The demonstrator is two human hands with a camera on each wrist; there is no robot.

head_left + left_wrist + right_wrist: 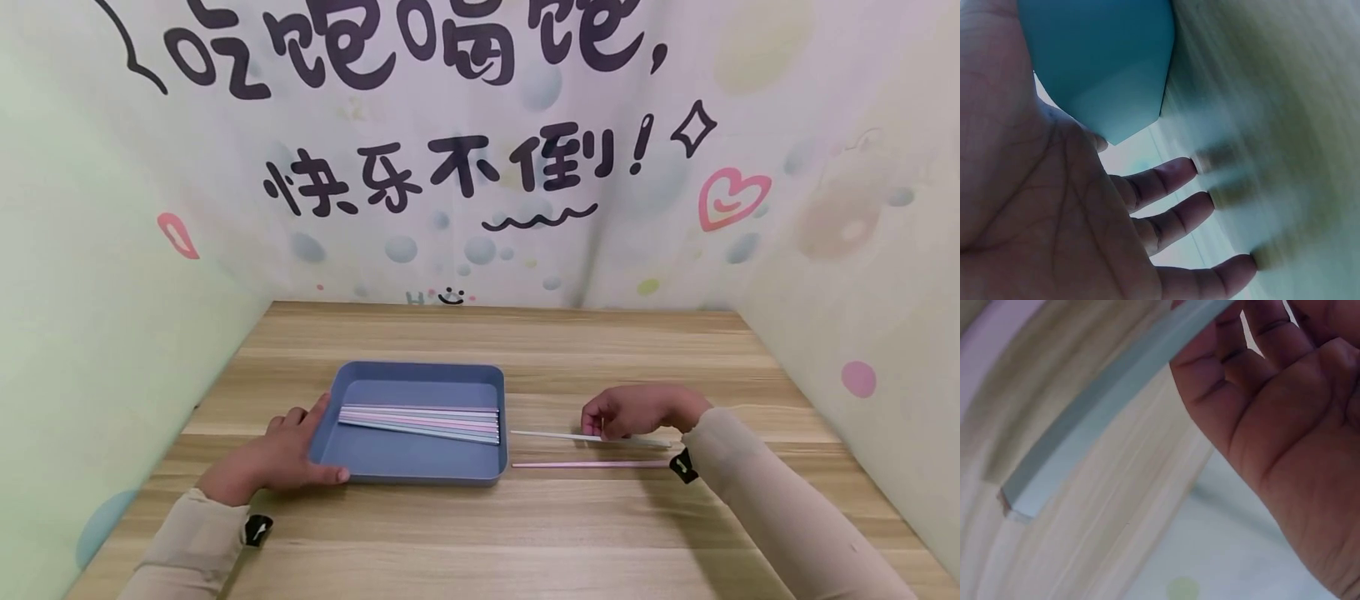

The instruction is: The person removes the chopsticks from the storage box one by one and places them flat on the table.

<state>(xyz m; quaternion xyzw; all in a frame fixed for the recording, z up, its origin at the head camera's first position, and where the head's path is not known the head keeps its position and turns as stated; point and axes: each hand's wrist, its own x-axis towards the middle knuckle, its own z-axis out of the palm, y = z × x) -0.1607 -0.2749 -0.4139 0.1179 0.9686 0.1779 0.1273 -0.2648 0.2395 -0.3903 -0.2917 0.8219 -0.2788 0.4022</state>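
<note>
My left hand [281, 458] rests against the left side of a blue-grey tray [420, 372], its thumb at the front wall and its index finger along the left rim. In the left wrist view the tray's wall [1104, 69] is beside the palm, with the other fingers spread on the table. Right of the tray, my right hand [637, 410] pinches a pale blue-green chopstick [547, 434] low over the table, fingers curled. One end of that chopstick [1054, 469] shows in the right wrist view. A pink chopstick [585, 464] lies nearer me, roughly parallel.
Several pastel chopsticks [420, 419] lie side by side in the tray, fanning slightly toward its right wall. The wooden table [465, 542] meets a printed cloth backdrop [465, 167] behind and pale walls at both sides.
</note>
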